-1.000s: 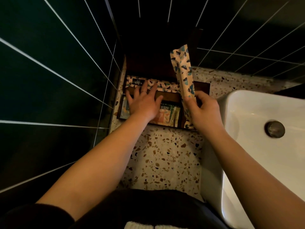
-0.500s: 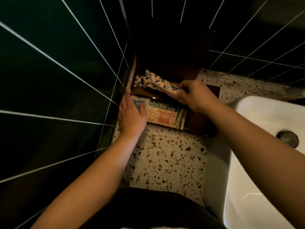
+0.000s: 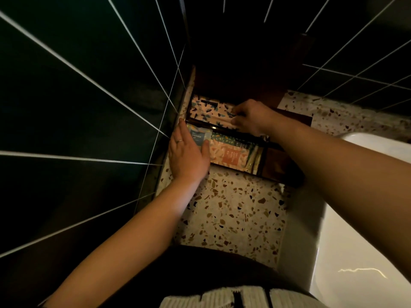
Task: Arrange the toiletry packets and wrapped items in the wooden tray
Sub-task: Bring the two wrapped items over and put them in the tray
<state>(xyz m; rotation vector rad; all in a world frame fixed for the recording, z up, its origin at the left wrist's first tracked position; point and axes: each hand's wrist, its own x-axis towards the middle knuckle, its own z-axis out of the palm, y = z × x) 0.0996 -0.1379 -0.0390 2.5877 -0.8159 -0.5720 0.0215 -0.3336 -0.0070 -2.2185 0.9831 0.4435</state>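
A dark wooden tray (image 3: 281,167) sits on the terrazzo counter against the tiled corner. Its back compartment holds long wrapped items (image 3: 209,112) in speckled cream paper, lying flat. My right hand (image 3: 251,117) rests on their right end, fingers curled over the wrapping. The front compartment holds a blue shower cap packet (image 3: 198,135), an orange cotton packet (image 3: 229,153) and slim sachets (image 3: 253,158). My left hand (image 3: 188,154) lies flat at the tray's left front corner, thumb on the shower cap packet.
Dark green tiled walls (image 3: 77,107) close in on the left and behind. A white basin (image 3: 364,241) fills the right side. Terrazzo counter (image 3: 233,214) runs from the tray toward me. A dark wooden shelf or box (image 3: 244,70) overhangs the tray's back.
My right hand carried the long speckled wrapped item from upright down into the back compartment and now presses it flat. My left hand slid from the tray's middle to its left front corner.
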